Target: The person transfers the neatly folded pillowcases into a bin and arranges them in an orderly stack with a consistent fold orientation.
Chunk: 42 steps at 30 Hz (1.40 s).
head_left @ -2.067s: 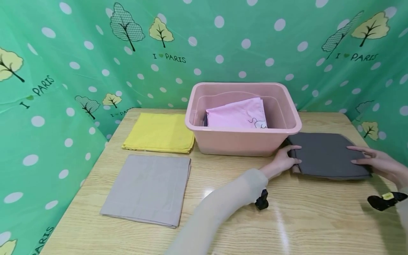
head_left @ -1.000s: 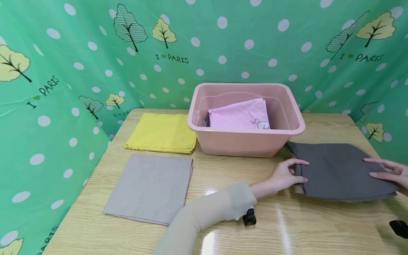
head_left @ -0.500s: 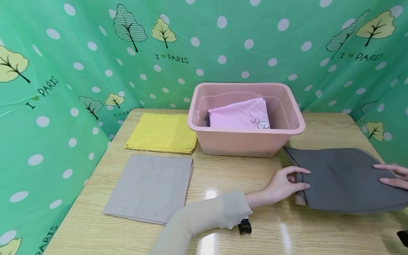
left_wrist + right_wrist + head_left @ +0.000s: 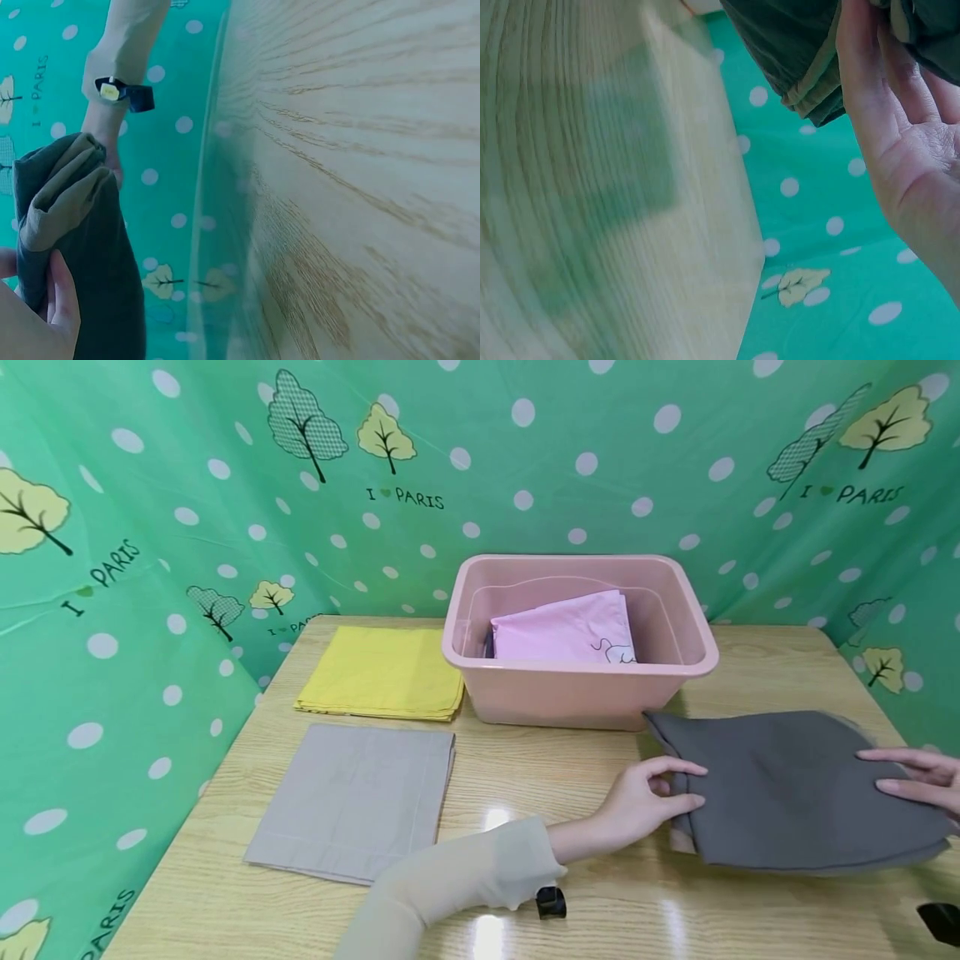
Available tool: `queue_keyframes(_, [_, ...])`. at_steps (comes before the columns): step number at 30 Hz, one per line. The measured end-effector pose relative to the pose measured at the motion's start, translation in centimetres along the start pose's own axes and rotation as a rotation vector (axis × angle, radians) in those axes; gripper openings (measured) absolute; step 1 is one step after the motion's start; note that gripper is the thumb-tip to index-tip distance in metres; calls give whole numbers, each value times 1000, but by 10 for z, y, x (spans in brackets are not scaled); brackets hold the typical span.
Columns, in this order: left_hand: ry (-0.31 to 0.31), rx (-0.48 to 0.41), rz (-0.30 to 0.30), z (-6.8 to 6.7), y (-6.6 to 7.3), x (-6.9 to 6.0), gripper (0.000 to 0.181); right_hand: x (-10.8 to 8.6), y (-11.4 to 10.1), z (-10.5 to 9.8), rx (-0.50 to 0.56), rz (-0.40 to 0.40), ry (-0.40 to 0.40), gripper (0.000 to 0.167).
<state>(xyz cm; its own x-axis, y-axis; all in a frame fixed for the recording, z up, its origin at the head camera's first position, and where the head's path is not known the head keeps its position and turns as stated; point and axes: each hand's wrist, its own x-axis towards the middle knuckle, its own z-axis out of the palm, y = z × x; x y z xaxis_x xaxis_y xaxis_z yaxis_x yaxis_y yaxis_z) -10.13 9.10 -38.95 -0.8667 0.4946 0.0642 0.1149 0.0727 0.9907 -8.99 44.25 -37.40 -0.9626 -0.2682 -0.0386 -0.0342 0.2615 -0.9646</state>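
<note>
A folded dark grey cloth [image 4: 787,793] is held level above the right part of the table, its far left corner near the pink bin. My left hand [image 4: 630,802] pinches its left edge, fingers on top; the left wrist view shows the thumb and fingers of the left hand [image 4: 37,315] at a brownish inner fold. At the opposite edge my right hand [image 4: 926,781] grips the cloth, cut off by the frame. In the right wrist view, the right hand [image 4: 922,165] has its palm showing, and its fingertips are hidden by the cloth [image 4: 802,60].
A pink plastic bin [image 4: 555,693] stands at the back, a pink printed cloth [image 4: 562,631] inside it. Left of it lie a folded yellow cloth [image 4: 382,672] and, nearer, a folded light grey cloth [image 4: 356,802] on the wooden table [image 4: 607,918]. A green patterned curtain [image 4: 525,460] encloses the back and sides.
Both hands have drawn the dark grey cloth from beside the bin towards me. Over the last half second it has shifted slightly left, with both hands keeping hold.
</note>
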Motion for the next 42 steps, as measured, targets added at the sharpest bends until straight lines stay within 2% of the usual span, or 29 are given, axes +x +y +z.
queue_keyframes(2, [-1, 2, 0, -4, 1, -3, 26, 3, -1, 2, 92, -43, -60, 50])
queue_keyframes(4, [-3, 1, 3, -8, 2, -6, 26, 5, -3, 4, 143, -20, -96, 53])
queue_keyframes(7, [-8, -9, 4, -14, 3, -9, 26, 7, -8, 11, 68, 4, -65, 55])
queue_keyframes(11, [-7, -26, 2, -22, 4, -14, 26, 10, -17, 21, -67, 66, 25, 54])
queue_keyframes(17, [2, -53, 5, -33, 6, -20, 26, 15, -22, 26, -65, 162, 1, 51])
queue_keyframes(20, [9, -56, 10, -38, 8, -23, 26, 16, -23, 31, -77, 146, 9, 51])
queue_keyframes(22, [16, -54, 12, -42, 8, -24, 26, 18, -24, 35, -78, 101, 17, 51])
queue_keyframes(27, [36, -73, -10, -50, 9, -28, 26, 21, -27, 45, -91, 51, 13, 51])
queue_keyframes(32, [54, -98, -26, -59, 10, -33, 27, 25, -32, 56, -147, 70, 33, 50])
queue_keyframes(35, [53, -128, -51, -65, 13, -36, 28, 26, -36, 62, -138, 85, 37, 49])
queue_keyframes(42, [32, -152, -95, -81, 35, -50, 29, 29, -45, 76, -85, 103, 33, 50])
